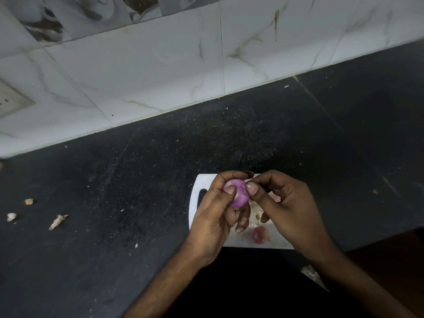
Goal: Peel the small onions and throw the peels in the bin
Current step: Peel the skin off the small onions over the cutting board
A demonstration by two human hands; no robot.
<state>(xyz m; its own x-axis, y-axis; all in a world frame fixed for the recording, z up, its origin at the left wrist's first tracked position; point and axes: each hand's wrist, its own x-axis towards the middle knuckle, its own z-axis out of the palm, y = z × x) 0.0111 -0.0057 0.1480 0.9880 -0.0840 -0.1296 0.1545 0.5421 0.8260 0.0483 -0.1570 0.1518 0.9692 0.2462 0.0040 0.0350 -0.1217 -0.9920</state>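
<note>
A small purple onion (238, 193), mostly bare of skin, is held above a white cutting board (202, 182). My left hand (215, 214) grips it with thumb and fingers curled around it. My right hand (289, 207) pinches at the onion's right side with thumb and forefinger. A second small reddish onion (259, 235) lies on the board below my hands, with pale peel scraps (258, 215) beside it. No bin is in view.
The board lies at the front edge of a dark speckled counter (137, 180). Dry peel scraps (57, 221) lie on the counter at the far left. A marbled tile wall (160, 65) rises behind. A wall socket (9, 102) sits at the left.
</note>
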